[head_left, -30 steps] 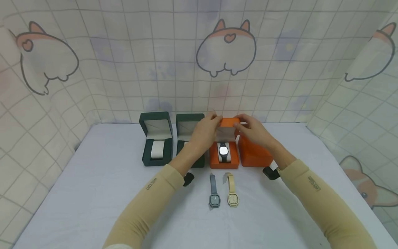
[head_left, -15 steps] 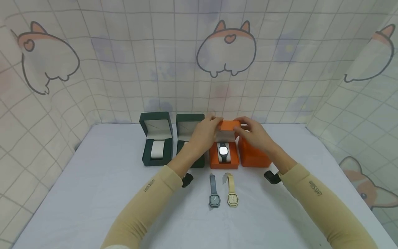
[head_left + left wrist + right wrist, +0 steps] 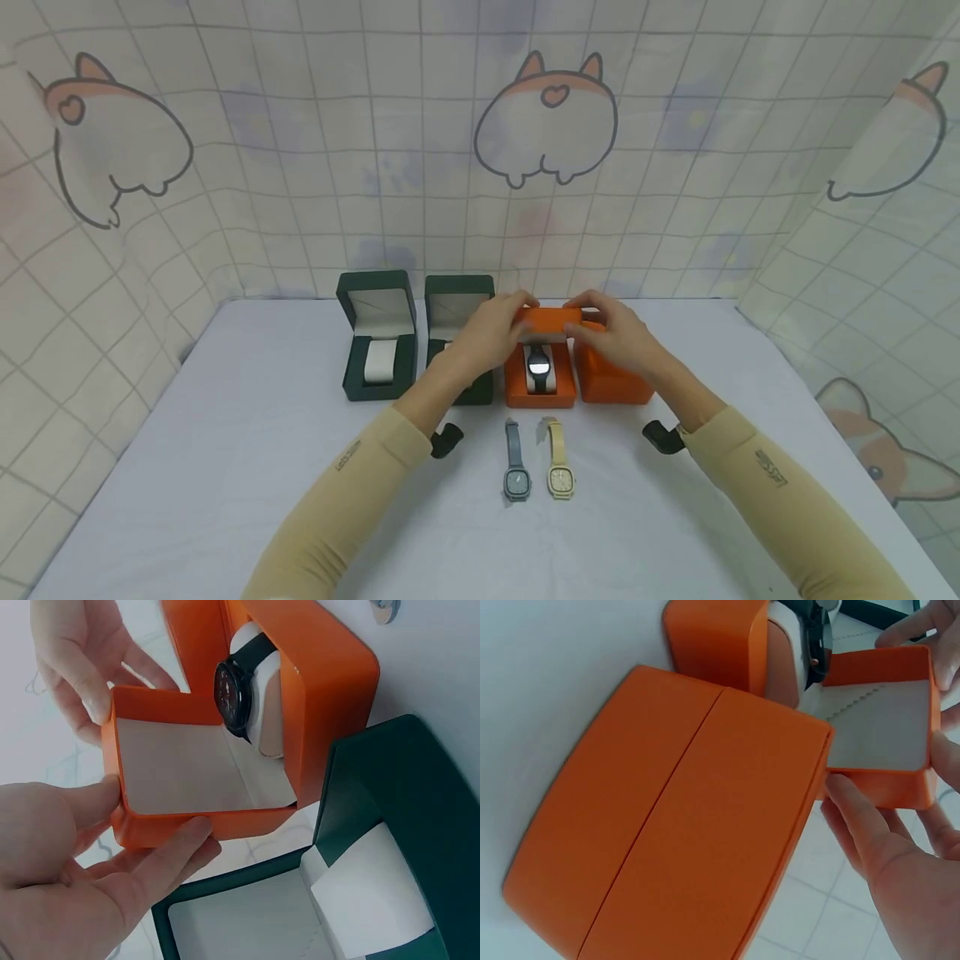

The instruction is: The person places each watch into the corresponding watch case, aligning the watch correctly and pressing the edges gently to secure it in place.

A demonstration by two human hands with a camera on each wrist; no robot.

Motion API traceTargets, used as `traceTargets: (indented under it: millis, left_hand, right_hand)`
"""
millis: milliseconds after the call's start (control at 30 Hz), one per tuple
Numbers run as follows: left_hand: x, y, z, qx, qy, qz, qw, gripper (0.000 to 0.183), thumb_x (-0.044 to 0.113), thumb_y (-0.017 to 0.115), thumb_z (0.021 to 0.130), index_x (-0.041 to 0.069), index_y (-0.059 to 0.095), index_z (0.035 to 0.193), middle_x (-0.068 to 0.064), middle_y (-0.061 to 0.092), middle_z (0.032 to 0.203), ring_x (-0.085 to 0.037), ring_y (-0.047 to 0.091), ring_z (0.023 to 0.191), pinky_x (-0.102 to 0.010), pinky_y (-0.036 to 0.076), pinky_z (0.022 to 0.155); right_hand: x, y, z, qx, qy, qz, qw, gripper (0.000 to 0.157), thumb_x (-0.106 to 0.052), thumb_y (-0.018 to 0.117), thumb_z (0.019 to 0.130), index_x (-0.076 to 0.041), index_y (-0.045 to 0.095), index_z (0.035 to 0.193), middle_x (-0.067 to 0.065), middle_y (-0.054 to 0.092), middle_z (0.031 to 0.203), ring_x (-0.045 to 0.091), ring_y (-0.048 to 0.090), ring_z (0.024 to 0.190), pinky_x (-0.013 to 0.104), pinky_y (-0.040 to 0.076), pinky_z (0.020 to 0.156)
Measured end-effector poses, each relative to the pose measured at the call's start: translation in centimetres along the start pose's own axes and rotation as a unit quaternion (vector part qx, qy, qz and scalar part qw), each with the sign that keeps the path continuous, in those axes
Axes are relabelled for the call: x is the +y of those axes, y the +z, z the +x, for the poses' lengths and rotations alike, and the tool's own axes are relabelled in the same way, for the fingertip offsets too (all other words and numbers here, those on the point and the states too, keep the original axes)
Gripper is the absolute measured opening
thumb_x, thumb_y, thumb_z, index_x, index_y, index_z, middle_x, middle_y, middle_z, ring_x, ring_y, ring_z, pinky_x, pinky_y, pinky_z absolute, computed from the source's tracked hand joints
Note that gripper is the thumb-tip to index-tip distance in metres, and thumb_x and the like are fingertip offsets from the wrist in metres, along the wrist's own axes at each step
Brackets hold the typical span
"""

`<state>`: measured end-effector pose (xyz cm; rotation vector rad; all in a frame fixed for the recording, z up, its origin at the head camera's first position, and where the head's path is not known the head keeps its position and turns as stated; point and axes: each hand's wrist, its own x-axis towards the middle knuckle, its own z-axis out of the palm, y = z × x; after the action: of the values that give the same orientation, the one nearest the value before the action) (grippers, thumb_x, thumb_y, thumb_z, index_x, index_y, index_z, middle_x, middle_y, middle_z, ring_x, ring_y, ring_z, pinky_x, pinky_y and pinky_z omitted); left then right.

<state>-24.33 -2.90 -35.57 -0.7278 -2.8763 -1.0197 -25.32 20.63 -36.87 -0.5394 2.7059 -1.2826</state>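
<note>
An orange watch box (image 3: 540, 401) stands with its lid (image 3: 551, 321) partly lowered, tilted over the base. Inside, a black watch (image 3: 234, 694) is wrapped round a white cushion (image 3: 271, 712). My left hand (image 3: 491, 330) holds the lid's left side, thumb on the front rim and fingers along the side wall in the left wrist view. From the right, my right hand (image 3: 904, 862) grips the opposite side of the lid, fingers against its wall. Part of the watch face is bright with glare in the head view.
Just right is a closed orange box (image 3: 617, 377). To the left stand two open green boxes, one (image 3: 378, 392) with a white cushion, the other (image 3: 459, 285) partly behind my left arm. A blue-grey watch (image 3: 517, 482) and a yellow watch (image 3: 560, 481) lie in front.
The orange lid has swung down and forward over the base, both hands moving with it. More of the lid's top shows now and less of its white lining.
</note>
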Motion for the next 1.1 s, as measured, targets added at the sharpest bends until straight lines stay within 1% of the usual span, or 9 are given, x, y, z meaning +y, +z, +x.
traceTargets:
  millis: [100, 167, 333, 433, 667, 733, 933, 1100]
  left_hand:
    - [-0.1, 0.1, -0.3, -0.006, 0.001, -0.011, 0.9999, 0.035, 0.019, 0.058, 0.107, 0.012, 0.055, 0.141, -0.011, 0.059, 0.138, -0.024, 0.058, 0.114, -0.040, 0.050, 0.105]
    - [-0.1, 0.2, -0.4, -0.008, -0.001, -0.014, 0.9999, 0.037, 0.019, 0.059, 0.107, 0.012, 0.055, 0.143, -0.012, 0.057, 0.142, -0.025, 0.057, 0.118, -0.040, 0.049, 0.107]
    - [-0.1, 0.3, -0.8, -0.014, -0.004, -0.003, 0.9999, 0.042, 0.020, 0.059, 0.107, 0.011, 0.055, 0.148, -0.015, 0.051, 0.148, -0.028, 0.054, 0.128, -0.042, 0.045, 0.110]
    - [-0.1, 0.3, -0.9, -0.011, 0.002, 0.003, 0.9999, 0.042, 0.020, 0.060, 0.106, 0.010, 0.057, 0.146, -0.015, 0.053, 0.146, -0.028, 0.054, 0.126, -0.042, 0.046, 0.110]
    - [-0.3, 0.5, -1.4, -0.007, 0.013, -0.002, 0.9999, 0.041, 0.020, 0.062, 0.105, 0.010, 0.059, 0.145, -0.014, 0.056, 0.140, -0.027, 0.057, 0.120, -0.039, 0.048, 0.107]
    - [-0.3, 0.6, -1.6, -0.003, 0.019, -0.002, 0.9998, 0.041, 0.020, 0.062, 0.105, 0.010, 0.059, 0.144, -0.014, 0.056, 0.140, -0.027, 0.057, 0.121, -0.039, 0.048, 0.107]
    - [-0.6, 1.0, -2.1, 0.009, 0.037, -0.004, 0.9993, 0.041, 0.019, 0.063, 0.104, 0.009, 0.059, 0.144, -0.014, 0.055, 0.139, -0.027, 0.057, 0.121, -0.037, 0.049, 0.106]
    - [-0.8, 1.3, -2.4, 0.016, 0.043, -0.009, 0.9989, 0.042, 0.017, 0.063, 0.104, 0.010, 0.058, 0.145, -0.014, 0.055, 0.139, -0.026, 0.057, 0.121, -0.035, 0.049, 0.105]
  right_hand:
    - [0.0, 0.0, -0.2, -0.010, 0.001, 0.003, 1.000, 0.038, -0.028, 0.066, 0.103, -0.013, 0.053, 0.136, 0.013, 0.051, 0.146, 0.044, 0.046, 0.138, 0.062, 0.038, 0.111]
    - [0.0, 0.1, -0.4, -0.016, -0.003, 0.007, 1.000, 0.039, -0.026, 0.066, 0.103, -0.011, 0.052, 0.137, 0.014, 0.051, 0.145, 0.046, 0.047, 0.137, 0.060, 0.040, 0.110]
    - [0.0, 0.2, -0.7, -0.021, -0.008, 0.000, 1.000, 0.044, -0.024, 0.065, 0.103, -0.010, 0.053, 0.143, 0.015, 0.051, 0.147, 0.047, 0.047, 0.136, 0.059, 0.042, 0.109]
    - [-0.1, 0.2, -0.8, -0.020, -0.009, -0.006, 1.000, 0.044, -0.021, 0.066, 0.103, -0.010, 0.056, 0.144, 0.015, 0.052, 0.148, 0.046, 0.048, 0.136, 0.059, 0.042, 0.109]
    - [-0.3, 0.3, -1.3, -0.015, -0.020, -0.025, 0.999, 0.040, -0.020, 0.067, 0.103, -0.010, 0.059, 0.141, 0.015, 0.054, 0.146, 0.045, 0.048, 0.136, 0.060, 0.041, 0.109]
    - [-0.3, 0.3, -1.4, -0.012, -0.027, -0.031, 0.999, 0.040, -0.018, 0.067, 0.102, -0.010, 0.060, 0.140, 0.015, 0.055, 0.144, 0.044, 0.049, 0.136, 0.060, 0.041, 0.110]
    - [0.1, 0.6, -1.5, -0.004, -0.054, -0.042, 0.998, 0.039, -0.015, 0.071, 0.100, -0.009, 0.062, 0.138, 0.010, 0.058, 0.140, 0.033, 0.051, 0.132, 0.056, 0.040, 0.112]
    - [0.4, 0.9, -1.6, 0.004, -0.074, -0.056, 0.996, 0.041, -0.015, 0.072, 0.098, -0.009, 0.063, 0.137, 0.010, 0.059, 0.141, 0.032, 0.052, 0.131, 0.057, 0.041, 0.111]
